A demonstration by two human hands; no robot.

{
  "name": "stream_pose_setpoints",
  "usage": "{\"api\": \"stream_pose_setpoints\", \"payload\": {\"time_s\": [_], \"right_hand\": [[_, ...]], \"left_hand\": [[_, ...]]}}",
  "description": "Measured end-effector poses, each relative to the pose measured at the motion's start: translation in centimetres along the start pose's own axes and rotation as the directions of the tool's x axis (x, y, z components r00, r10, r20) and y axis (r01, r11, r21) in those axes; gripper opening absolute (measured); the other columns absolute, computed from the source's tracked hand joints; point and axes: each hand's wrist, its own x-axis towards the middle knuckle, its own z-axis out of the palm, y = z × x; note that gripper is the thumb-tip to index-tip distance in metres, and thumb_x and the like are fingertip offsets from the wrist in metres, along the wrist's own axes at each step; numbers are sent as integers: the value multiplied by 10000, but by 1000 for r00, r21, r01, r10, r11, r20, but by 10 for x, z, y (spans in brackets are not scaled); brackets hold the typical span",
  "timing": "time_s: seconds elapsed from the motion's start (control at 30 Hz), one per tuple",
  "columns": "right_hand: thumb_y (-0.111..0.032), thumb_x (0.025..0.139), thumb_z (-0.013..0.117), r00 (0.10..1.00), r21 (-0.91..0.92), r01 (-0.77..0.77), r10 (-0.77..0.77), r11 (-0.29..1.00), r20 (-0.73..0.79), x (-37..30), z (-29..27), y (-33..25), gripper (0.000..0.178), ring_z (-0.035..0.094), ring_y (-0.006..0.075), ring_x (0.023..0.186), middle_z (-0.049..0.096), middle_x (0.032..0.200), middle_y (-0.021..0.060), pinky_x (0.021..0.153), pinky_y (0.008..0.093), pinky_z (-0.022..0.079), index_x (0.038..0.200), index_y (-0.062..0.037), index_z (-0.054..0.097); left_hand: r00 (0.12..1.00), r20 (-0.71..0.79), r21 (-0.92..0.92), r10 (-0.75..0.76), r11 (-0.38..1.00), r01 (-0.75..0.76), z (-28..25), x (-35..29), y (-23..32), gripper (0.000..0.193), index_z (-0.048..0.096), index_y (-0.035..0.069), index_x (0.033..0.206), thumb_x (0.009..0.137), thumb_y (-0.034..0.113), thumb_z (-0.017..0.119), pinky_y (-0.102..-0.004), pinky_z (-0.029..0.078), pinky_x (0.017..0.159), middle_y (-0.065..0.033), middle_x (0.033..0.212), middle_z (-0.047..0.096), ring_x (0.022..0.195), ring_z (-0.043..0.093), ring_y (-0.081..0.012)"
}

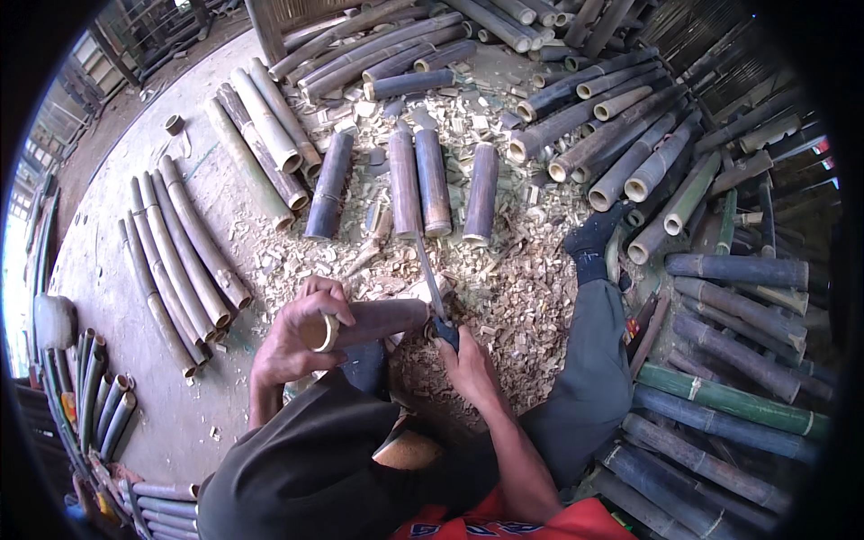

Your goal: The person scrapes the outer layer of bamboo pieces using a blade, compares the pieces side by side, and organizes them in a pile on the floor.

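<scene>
My left hand (304, 331) is closed round the near end of a short brown bamboo tube (380, 322), whose pale open end faces left. The tube lies crosswise in front of my bent left knee. At its far right end, a pale piece of wood (421, 291) shows partly behind it. My right hand (468, 358) grips the dark handle of a long narrow knife (428, 273). The blade points up and away, beside the tube's right end. Whether the blade touches the tube I cannot tell.
Wood chips (517, 297) cover the ground between my legs. Several short bamboo tubes (435, 184) lie just ahead. Longer bamboo poles (180, 243) lie to the left, and piles of bamboo (720, 396) are stacked along the right. My right leg (585, 351) stretches forward.
</scene>
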Motion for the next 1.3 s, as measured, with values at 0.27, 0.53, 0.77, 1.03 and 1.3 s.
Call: {"api": "stream_pose_setpoints", "payload": {"time_s": [0.27, 0.53, 0.77, 1.03, 1.3], "right_hand": [[-447, 1073, 615, 997, -176, -24, 36, 984, 62, 6, 14, 6, 484, 728, 533, 847, 751, 894, 268, 752, 622, 551, 1218, 5, 520], [-368, 1064, 656, 974, 137, 142, -114, 980, -195, 8, 38, 61, 383, 703, 336, 671, 672, 757, 150, 660, 485, 537, 1128, 3, 587], [-308, 1086, 642, 966, 345, -22, 109, 939, -235, 33, 80, 118, 308, 598, 179, 463, 609, 646, 54, 456, 370, 491, 1115, -7, 582], [-359, 1021, 678, 934, 234, -122, 191, 965, -301, 39, 90, 127, 497, 677, 548, 1069, 698, 1106, 361, 908, 576, 543, 1259, 73, 622], [-387, 1032, 677, 939, 203, -118, 175, 972, -294, 41, 93, 132, 480, 700, 496, 944, 694, 967, 311, 837, 561, 542, 1186, 63, 619]], "left_hand": [[991, 129, 106, 19, 994, -33, 0, 10, 11, 607, 754, 136, 1087, 515, -16, 889, -420, 440, 1124, -42, 1225, 585, 1222, 573, -264], [893, -328, -401, -308, 901, 164, 70, 64, -56, 1058, 358, 22, 1557, 707, 167, 972, -455, 534, 1102, -147, 1328, 629, 1189, 668, -286], [893, -150, -665, -424, 712, 226, 116, 78, -113, 716, 374, 76, 1549, 938, 151, 740, -432, 651, 716, -143, 1155, 608, 963, 706, -270], [903, -65, -689, -425, 673, 267, 86, 132, -81, 1094, 234, 235, 1727, 774, 98, 755, -455, 629, 743, -232, 1433, 528, 1013, 673, -341], [925, -289, -359, -246, 924, 133, -63, 357, -80, 895, 349, 21, 1670, 870, 83, 746, -402, 616, 798, -215, 1241, 699, 926, 730, -219]]}}
